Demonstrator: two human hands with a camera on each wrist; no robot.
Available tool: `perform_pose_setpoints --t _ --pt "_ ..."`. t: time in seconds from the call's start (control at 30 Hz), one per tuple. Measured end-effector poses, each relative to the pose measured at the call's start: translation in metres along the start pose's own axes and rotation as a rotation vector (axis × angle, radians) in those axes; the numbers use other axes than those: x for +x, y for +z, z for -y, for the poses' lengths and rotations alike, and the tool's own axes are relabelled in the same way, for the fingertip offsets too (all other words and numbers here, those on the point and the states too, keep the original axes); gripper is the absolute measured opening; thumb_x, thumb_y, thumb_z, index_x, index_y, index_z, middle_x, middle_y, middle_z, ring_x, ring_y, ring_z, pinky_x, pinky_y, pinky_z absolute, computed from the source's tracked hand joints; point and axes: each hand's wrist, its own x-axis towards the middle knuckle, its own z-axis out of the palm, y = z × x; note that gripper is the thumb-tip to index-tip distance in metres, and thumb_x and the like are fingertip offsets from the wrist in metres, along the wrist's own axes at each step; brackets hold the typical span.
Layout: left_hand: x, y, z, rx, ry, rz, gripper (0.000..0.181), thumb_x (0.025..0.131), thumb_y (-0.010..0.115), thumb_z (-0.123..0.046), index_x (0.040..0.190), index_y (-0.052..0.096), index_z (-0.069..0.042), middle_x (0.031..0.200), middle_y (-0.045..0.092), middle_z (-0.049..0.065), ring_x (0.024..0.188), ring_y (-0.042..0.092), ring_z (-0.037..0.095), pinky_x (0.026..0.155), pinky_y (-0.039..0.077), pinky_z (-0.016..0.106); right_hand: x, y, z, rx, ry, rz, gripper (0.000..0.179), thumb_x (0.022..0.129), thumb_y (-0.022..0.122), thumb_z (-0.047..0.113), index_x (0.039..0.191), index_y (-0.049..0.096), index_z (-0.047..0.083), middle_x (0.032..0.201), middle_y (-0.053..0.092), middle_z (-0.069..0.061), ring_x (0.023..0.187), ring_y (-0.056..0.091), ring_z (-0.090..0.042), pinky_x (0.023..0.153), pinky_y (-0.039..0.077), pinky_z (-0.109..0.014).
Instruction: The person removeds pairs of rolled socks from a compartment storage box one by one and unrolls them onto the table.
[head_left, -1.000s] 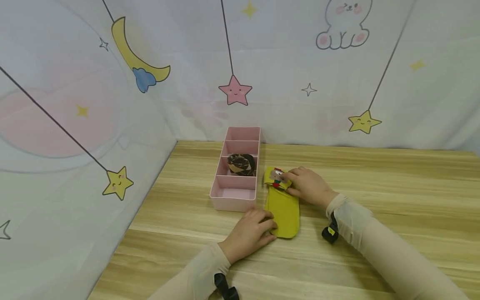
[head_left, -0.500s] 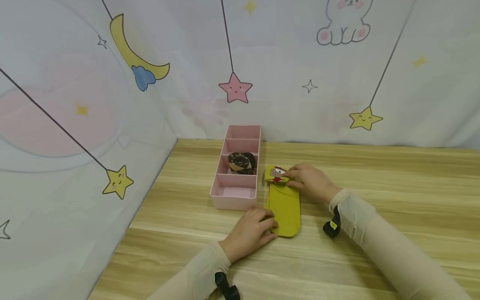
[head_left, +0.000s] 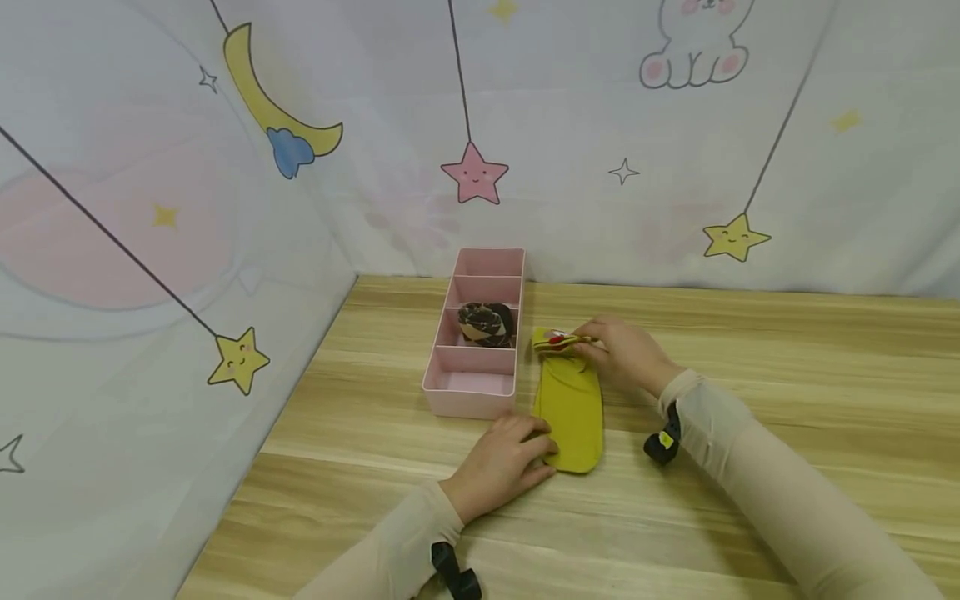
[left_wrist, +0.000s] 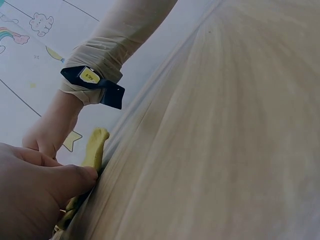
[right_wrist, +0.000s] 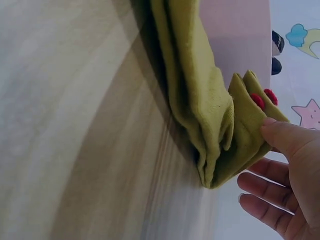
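Pinching the folded far end of the yellow-green sock (head_left: 567, 400), the right hand (head_left: 624, 354) closes its grip there; the left hand (head_left: 498, 467) presses the near end flat on the bench (head_left: 750, 433). Left of both grips stands the pink divided box (head_left: 471, 392).

On the pale wooden table (head_left: 750, 400), the left hand (head_left: 498, 467) presses the near end of a flat mustard-yellow fabric sock (head_left: 572, 408) while the right hand (head_left: 626, 354) pinches its folded far end, just beside a pink plastic divided tray (head_left: 470, 392).
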Motion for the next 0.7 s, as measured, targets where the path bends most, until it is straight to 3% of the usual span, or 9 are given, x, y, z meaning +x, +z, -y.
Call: perform_pose_setpoints --t 0.33,0.7 --pt "0.001 -0.003 0.000 0.000 0.004 0.004 0.018 0.085 0.072 -0.031 0.098 0.069 -0.020 0.110 0.063 0.000 0.105 0.059 0.017 0.097 0.045 0.035 0.012 -0.008 -0.002 0.048 0.105 -0.033 0.029 0.096 0.058 0.020 0.117 0.064 0.001 0.104 0.068 -0.016 0.092 0.065 -0.028 0.079 0.054 -0.044" --pt "0.001 -0.001 -0.001 0.005 0.006 0.001 0.018 0.085 0.072 -0.031 0.099 0.069 -0.021 0.111 0.063 -0.001 0.105 0.059 0.016 0.097 0.045 0.034 0.021 -0.008 -0.010 0.131 0.147 -0.074 0.026 0.098 0.054 0.017 0.117 0.060 0.000 0.102 0.069 -0.017 0.092 0.065 -0.030 0.080 0.053 -0.046"
